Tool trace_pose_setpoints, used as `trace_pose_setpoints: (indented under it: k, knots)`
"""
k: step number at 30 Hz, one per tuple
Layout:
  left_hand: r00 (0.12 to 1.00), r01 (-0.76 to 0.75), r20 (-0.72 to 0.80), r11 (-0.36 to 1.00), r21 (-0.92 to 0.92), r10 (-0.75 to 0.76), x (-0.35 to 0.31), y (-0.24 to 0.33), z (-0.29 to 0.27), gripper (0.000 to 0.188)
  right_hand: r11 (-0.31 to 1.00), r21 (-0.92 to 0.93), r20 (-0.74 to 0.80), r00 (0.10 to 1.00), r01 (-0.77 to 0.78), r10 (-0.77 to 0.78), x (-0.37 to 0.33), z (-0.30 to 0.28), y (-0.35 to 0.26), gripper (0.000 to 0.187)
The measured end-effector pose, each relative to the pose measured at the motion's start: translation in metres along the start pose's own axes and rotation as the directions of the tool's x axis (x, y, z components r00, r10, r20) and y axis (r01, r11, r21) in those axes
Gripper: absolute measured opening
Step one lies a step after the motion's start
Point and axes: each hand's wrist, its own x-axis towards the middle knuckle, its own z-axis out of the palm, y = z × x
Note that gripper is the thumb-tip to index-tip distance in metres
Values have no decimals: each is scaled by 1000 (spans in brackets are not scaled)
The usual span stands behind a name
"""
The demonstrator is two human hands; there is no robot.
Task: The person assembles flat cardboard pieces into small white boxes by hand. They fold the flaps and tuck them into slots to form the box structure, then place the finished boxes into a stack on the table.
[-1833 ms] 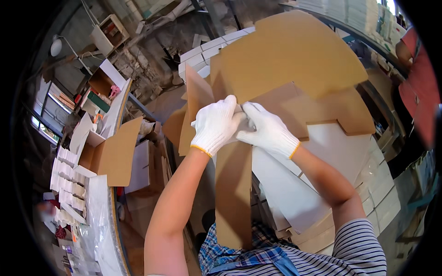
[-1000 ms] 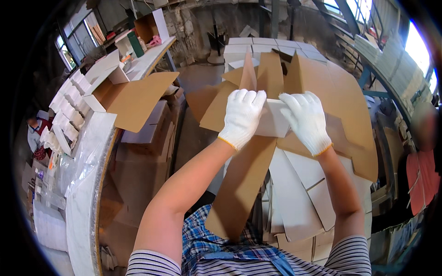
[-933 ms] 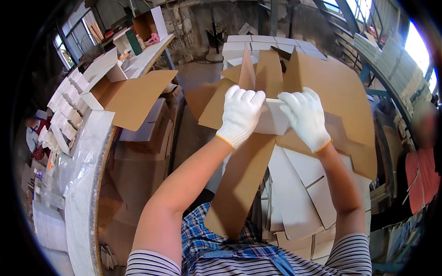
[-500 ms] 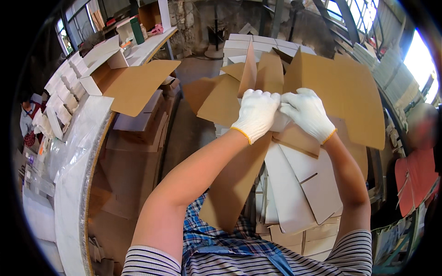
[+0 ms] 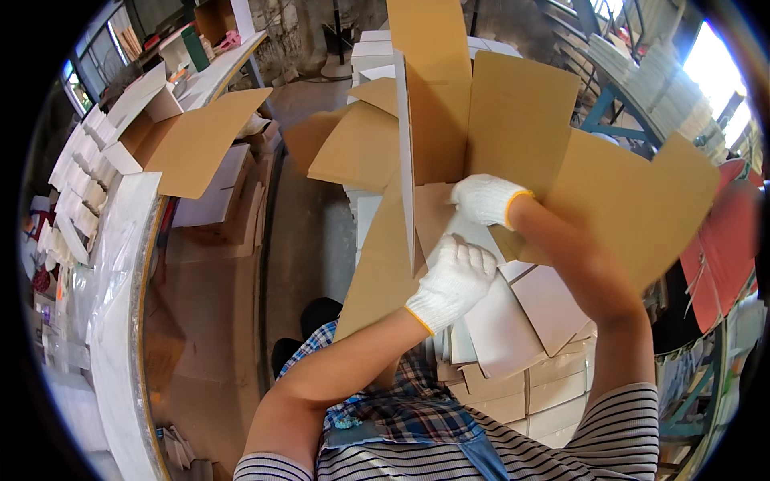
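Both my hands wear white knit gloves with yellow cuffs. They work at an unfolded cardboard box (image 5: pixel 437 120), brown inside and white outside, whose panels spread out around them. One panel stands upright, seen almost edge-on, just left of my hands. My left hand (image 5: pixel 455 282) is closed at the near part of the box, fingers curled over a whitish flap. A little farther away and to the right, my right hand (image 5: pixel 488 200) is closed on the box as well, with its fingertips hidden. My hands are close together but apart.
Flat white cardboard sheets (image 5: pixel 501 337) lie stacked below my hands. At left, a long white table (image 5: pixel 124 321) carries a partly folded box (image 5: pixel 200 156) and white folded pieces (image 5: pixel 76 172). Brown cardboard is stored beneath it. A red chair-like shape (image 5: pixel 722 248) stands at right.
The box panels have opened upward and turned, with one now upright on the left. My left hand has come nearer to me; my right hand has moved left and slightly nearer.
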Motion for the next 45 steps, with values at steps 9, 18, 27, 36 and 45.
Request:
trace_pose_setpoints:
  k: [9,18,27,36,45]
  knots:
    - [1000,12,-19,1000,-29,-13,-6,0,2,21,976,-219,140,990,6,26,68,27,-22,46]
    - [999,20,52,998,-60,-17,-3,-1,1,26,976,-213,-3,999,-35,35,98,59,-6,28]
    - [996,84,13,995,59,-85,22,-38,-9,8,891,216,-668,726,400,-164,-34,-27,-45,36]
    - [953,241,249,932,-271,-174,79,-140,-45,11,875,477,-428,892,88,144,-169,16,-33,37]
    - [903,387,386,747,-541,-189,110,-151,-79,28,657,715,-604,684,238,410,-91,52,-10,106]
